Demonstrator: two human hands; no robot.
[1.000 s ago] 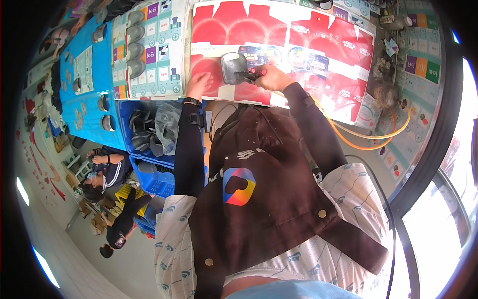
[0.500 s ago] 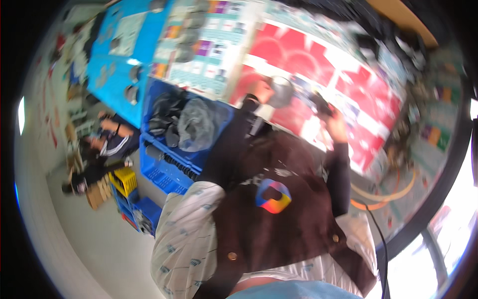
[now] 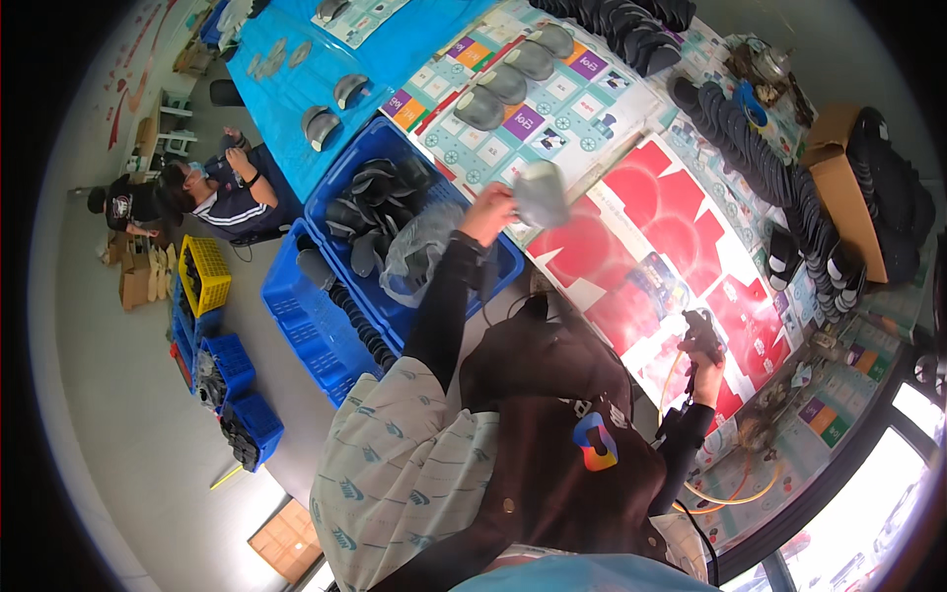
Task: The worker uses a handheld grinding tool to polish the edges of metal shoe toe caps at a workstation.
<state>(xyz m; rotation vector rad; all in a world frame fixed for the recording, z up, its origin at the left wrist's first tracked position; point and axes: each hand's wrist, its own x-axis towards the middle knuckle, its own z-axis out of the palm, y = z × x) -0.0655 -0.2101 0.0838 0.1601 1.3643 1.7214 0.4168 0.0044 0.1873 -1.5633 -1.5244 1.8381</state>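
Tool, dark, gripped in right hand, red-and-white sheet under it. Gray pad pinched by left hand. Blue crate just left of that, row of gray pads beyond, cardboard box way past right hand.

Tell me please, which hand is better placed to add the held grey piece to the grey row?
Probably the left hand: its grip has the grey piece, nearer the grey row. The right hand holds a black tool, farther away.
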